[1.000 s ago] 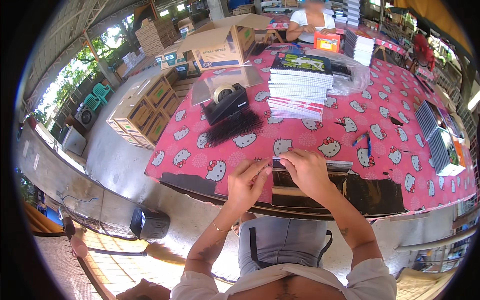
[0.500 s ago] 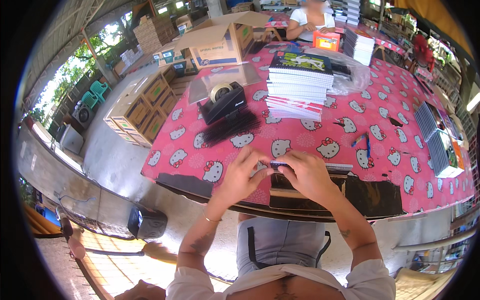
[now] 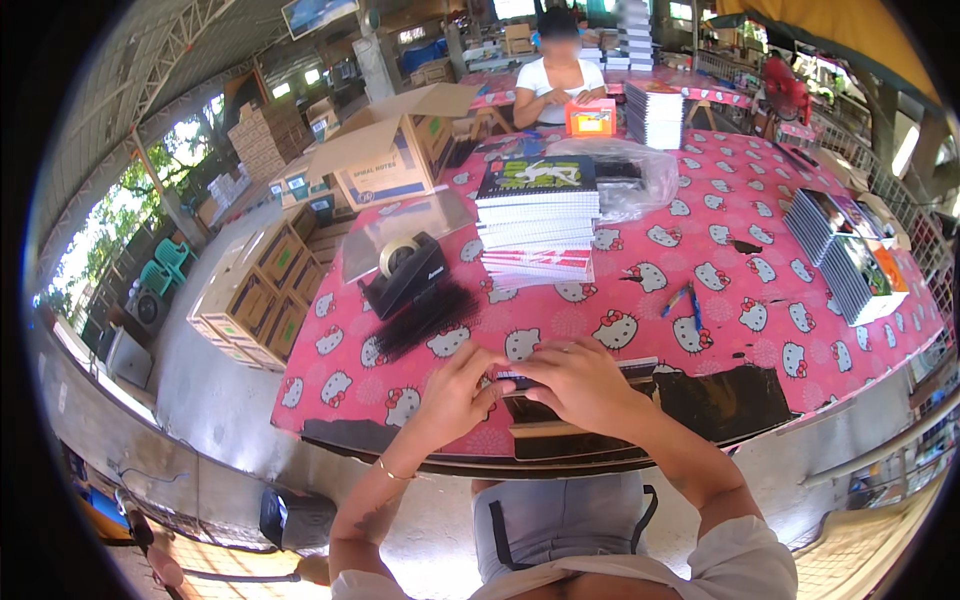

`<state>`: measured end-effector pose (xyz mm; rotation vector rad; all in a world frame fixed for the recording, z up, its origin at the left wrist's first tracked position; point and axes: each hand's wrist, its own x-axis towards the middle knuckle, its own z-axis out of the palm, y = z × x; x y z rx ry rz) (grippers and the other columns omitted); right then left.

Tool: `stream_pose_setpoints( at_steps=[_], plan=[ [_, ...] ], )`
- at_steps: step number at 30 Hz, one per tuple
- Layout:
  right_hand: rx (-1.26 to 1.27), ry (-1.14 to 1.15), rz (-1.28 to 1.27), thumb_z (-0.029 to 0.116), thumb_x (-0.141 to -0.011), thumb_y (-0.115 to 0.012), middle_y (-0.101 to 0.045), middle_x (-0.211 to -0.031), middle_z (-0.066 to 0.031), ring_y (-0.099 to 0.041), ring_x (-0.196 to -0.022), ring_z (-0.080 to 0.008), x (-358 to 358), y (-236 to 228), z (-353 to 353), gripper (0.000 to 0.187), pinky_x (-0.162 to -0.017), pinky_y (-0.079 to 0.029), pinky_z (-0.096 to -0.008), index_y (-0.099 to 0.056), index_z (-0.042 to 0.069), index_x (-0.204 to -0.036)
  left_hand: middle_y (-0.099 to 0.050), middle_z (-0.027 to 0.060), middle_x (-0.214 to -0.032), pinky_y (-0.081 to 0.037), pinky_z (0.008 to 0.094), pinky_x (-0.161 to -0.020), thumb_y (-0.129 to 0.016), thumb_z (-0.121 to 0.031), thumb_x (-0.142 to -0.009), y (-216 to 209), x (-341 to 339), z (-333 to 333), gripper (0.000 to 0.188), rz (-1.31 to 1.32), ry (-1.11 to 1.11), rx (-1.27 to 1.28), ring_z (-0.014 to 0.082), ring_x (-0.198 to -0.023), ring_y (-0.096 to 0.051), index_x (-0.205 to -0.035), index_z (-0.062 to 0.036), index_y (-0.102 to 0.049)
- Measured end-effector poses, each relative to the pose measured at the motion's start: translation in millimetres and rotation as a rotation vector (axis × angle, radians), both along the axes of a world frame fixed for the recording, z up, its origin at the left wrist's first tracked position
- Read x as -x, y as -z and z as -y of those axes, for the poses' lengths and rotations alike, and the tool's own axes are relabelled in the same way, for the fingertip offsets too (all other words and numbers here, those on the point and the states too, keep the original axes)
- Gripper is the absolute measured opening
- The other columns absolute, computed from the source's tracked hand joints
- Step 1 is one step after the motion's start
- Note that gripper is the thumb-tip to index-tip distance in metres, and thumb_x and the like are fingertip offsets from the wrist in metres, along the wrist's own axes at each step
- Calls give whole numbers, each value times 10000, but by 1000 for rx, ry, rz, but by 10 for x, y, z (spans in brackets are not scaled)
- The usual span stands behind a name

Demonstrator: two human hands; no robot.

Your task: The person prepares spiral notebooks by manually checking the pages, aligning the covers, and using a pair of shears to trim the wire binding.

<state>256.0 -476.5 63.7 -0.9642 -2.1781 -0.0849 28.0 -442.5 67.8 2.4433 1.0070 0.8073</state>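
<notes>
At the near edge of the table, a thin white-edged notebook (image 3: pixel 638 367) lies almost edge-on, with a dark binding strip toward its left end. My left hand (image 3: pixel 452 398) is closed, thumb and fingers pinched at that left end. Over the binding bends my right hand (image 3: pixel 590 388), its fingers closed on the notebook and covering much of it. Whether a coil is between my fingertips is too small to tell. Beyond my left hand lies a bundle of black spiral coils (image 3: pixel 428 320), beside a black tape dispenser (image 3: pixel 408 280).
A tall stack of spiral notebooks (image 3: pixel 537 225) stands mid-table, with clear plastic wrap (image 3: pixel 650 185) behind it. Pens (image 3: pixel 690 302) lie to the right, near more notebooks (image 3: pixel 850 255). An open cardboard box (image 3: pixel 385 165) stands far left. Across the table, a person holds an orange box (image 3: pixel 590 118).
The view has shifted, so the table and hands appear lower and farther left. Both hands stay at the notebook's left end; the right hand's fingers lie flatter over the binding.
</notes>
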Motion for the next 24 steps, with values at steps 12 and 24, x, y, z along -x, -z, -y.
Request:
stream_pose_setpoints(
  at_steps=[12,24],
  plan=[
    [245,139,-18,180,-935,-658,-722,-895,-74,-699,-771,-301,-132,126,28,173,-639,-534,-434,-728,155,-1091,-268,335,-1614,-60,709,-1184,-468,-570,-996,753,-377,659,913,-380,-304,-377,510,-1522,-201,-1519,156,-286],
    [269,148,76,191,-886,-712,-726,-892,-60,-702,-792,-306,-493,96,140,268,-674,-535,-450,-711,176,-1153,-303,342,-1591,-114,695,-1190,-588,-501,-938,558,-430,451,861,-478,-287,-349,502,-1508,-236,-1501,109,-359]
  ],
)
